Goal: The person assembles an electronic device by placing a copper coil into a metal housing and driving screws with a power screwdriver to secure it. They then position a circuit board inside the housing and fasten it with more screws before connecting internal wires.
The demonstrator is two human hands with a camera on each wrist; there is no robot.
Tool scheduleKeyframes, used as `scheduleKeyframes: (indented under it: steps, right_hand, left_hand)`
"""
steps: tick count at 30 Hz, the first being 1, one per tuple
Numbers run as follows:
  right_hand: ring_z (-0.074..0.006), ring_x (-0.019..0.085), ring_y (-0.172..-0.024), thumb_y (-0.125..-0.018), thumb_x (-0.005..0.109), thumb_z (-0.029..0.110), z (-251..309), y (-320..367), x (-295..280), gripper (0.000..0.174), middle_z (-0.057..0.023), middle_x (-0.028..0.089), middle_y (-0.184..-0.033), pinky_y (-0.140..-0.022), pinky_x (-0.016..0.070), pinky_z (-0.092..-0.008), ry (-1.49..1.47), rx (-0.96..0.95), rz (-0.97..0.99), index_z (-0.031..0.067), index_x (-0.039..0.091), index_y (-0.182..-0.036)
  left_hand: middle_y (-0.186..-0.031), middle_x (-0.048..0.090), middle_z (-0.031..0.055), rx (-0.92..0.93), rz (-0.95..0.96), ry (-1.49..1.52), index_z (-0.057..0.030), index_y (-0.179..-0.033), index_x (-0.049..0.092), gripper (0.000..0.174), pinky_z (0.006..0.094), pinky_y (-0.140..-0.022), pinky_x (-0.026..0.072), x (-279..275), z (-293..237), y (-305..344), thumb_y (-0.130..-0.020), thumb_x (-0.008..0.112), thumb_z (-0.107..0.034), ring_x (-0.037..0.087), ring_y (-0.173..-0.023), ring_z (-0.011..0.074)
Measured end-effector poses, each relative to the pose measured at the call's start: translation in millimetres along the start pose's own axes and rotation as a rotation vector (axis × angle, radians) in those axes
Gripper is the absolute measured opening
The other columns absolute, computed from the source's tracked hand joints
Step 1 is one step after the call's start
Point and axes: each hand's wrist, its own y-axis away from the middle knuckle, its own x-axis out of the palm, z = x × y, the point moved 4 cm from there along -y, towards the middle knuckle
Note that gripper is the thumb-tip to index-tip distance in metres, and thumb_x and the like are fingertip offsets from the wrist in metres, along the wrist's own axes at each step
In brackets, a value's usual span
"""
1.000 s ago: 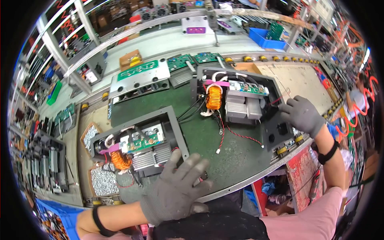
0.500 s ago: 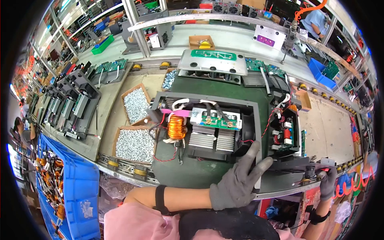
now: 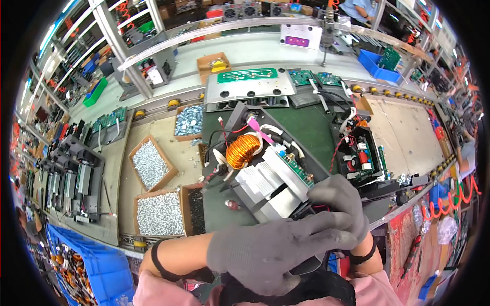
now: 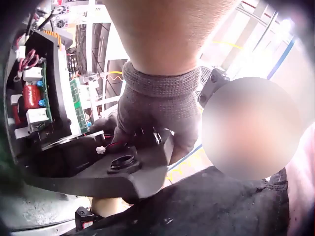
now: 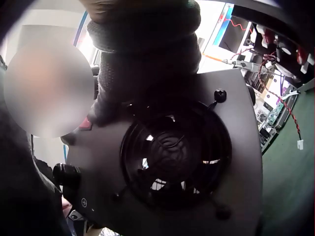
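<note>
A dark metal housing lies diagonally on the green mat in the head view. It holds an orange copper coil, silver heatsinks and a green circuit board; a pink strip shows beside the coil. Both gloved hands grip its near right end. My left hand reaches across the near side, its fingertips overlapping my right hand, which curls over the right corner. In the right wrist view, that end panel carries a round fan. Some fingers are hidden behind the metal.
To the right stands a second housing with red components. Cardboard trays of screws sit at left, above a blue crate. Behind are a silver plate with a green board and a hanging screwdriver.
The coil housing has slid rightward, then swung from straight to diagonal, its fan end toward me. My right hand has moved from the second housing onto this one. The second housing has turned.
</note>
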Motion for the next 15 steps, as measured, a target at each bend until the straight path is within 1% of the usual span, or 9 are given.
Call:
scheduleKeyframes:
  steps: [2, 4, 5, 7, 8, 9, 11, 13, 15]
  right_hand:
    - [-0.0268, 0.06, -0.072, -0.067, 0.073, 0.024, -0.8, 7.1, -1.1, 0.035, -0.0096, 0.062, -0.088, -0.061, 0.0471, -0.0356, 0.063, -0.092, 0.051, 0.0057, 0.062, -0.095]
    - [-0.0252, 0.058, -0.066, -0.068, 0.066, 0.013, -6.4, 24.0, -7.3, 0.019, -0.0075, 0.06, -0.08, -0.057, 0.0454, -0.032, 0.038, 0.217, -0.17, 0.0057, 0.063, -0.085]
    - [-0.0216, 0.057, -0.066, -0.068, 0.063, 0.011, -23.9, 40.0, -7.1, 0.017, -0.0074, 0.058, -0.079, -0.059, 0.0449, -0.0304, -0.01, 0.247, -0.213, 0.0051, 0.062, -0.084]
    - [-0.0168, 0.055, -0.07, -0.075, 0.065, 0.017, -48.2, 69.8, -8.8, 0.015, -0.0075, 0.058, -0.082, -0.062, 0.0443, -0.0285, -0.264, 0.525, -0.363, 0.0038, 0.061, -0.08]
    - [-0.0157, 0.055, -0.074, -0.081, 0.067, 0.032, -66.9, 95.7, -1.1, 0.03, -0.0083, 0.057, -0.085, -0.066, 0.044, -0.0292, -0.409, 0.512, -0.455, 0.0028, 0.059, -0.084]
    - [-0.0191, 0.054, -0.078, -0.084, 0.063, 0.044, -85.0, 138.8, 15.9, 0.043, -0.0093, 0.056, -0.085, -0.068, 0.0435, -0.0308, -0.464, 0.678, -0.659, 0.0015, 0.058, -0.088]
    - [-0.0215, 0.054, -0.082, -0.084, 0.06, 0.046, -78.9, 138.7, 15.2, 0.048, -0.012, 0.056, -0.089, -0.072, 0.0441, -0.034, -0.377, 0.484, -0.532, -0.0002, 0.056, -0.095]
    - [-0.0226, 0.054, -0.085, -0.086, 0.058, 0.046, -72.5, 141.6, 16.9, 0.048, -0.0143, 0.056, -0.093, -0.075, 0.0446, -0.0363, -0.405, 0.736, -0.586, -0.0002, 0.055, -0.098]
    - [-0.0248, 0.054, -0.084, -0.081, 0.059, 0.06, -75.0, 134.5, 9.9, 0.056, -0.0151, 0.054, -0.095, -0.075, 0.0445, -0.0405, -0.38, 0.573, -0.457, 0.0081, 0.053, -0.1]
  left_hand:
    - [-0.132, 0.034, 0.0241, 0.092, -0.048, 0.001, 0.0026, -0.125, 0.046, 0.059, 0.0413, -0.072, 0.049, -16.5, -8.6, -4.7, -0.068, 0.061, -0.002, 0.059, -0.085, 0.0348]
    - [-0.125, 0.042, 0.0239, 0.163, -0.187, -0.087, 0.0039, -0.117, 0.053, 0.052, 0.0416, -0.077, 0.047, -38.4, -14.5, -5.4, -0.07, 0.068, -0.01, 0.058, -0.089, 0.036]
    - [-0.12, 0.049, 0.0235, 0.148, -0.271, -0.168, 0.0038, -0.114, 0.056, 0.052, 0.0409, -0.082, 0.0459, -51.2, -15.8, -1.7, -0.071, 0.073, -0.018, 0.057, -0.093, 0.037]
    - [-0.126, 0.05, 0.0194, 0.077, -0.521, -0.352, 0.0026, -0.119, 0.055, 0.062, 0.0406, -0.096, 0.0404, -72.8, 6.4, 25.3, -0.077, 0.073, -0.038, 0.052, -0.113, 0.0301]
    - [-0.128, 0.049, 0.0193, -0.11, -0.672, -0.051, 0.0036, -0.119, 0.053, 0.063, 0.0409, -0.097, 0.04, -74.0, 20.2, 36.1, -0.081, 0.067, -0.045, 0.05, -0.116, 0.0291]
    - [-0.129, 0.048, 0.0192, -0.176, -0.74, -0.135, 0.002, -0.12, 0.054, 0.064, 0.0414, -0.098, 0.0405, -78.3, 35.0, 46.2, -0.082, 0.065, -0.048, 0.049, -0.117, 0.0299]
    - [-0.131, 0.047, 0.0192, -0.243, -0.811, -0.214, 0.0004, -0.12, 0.054, 0.064, 0.0419, -0.098, 0.041, -82.4, 70.1, 65.0, -0.082, 0.063, -0.051, 0.049, -0.118, 0.0306]
    - [-0.136, 0.044, 0.0182, -0.286, -0.783, -0.809, -0.0089, -0.12, 0.058, 0.052, 0.0418, -0.1, 0.04, -78.2, 90.5, 82.7, -0.081, 0.064, -0.043, 0.05, -0.119, 0.0348]
    - [-0.143, 0.037, 0.0156, -0.392, -0.713, -1.05, -0.011, -0.12, 0.058, 0.055, 0.0435, -0.103, 0.0381, -69.9, 112.0, 93.1, -0.081, 0.061, -0.05, 0.039, -0.13, 0.0366]
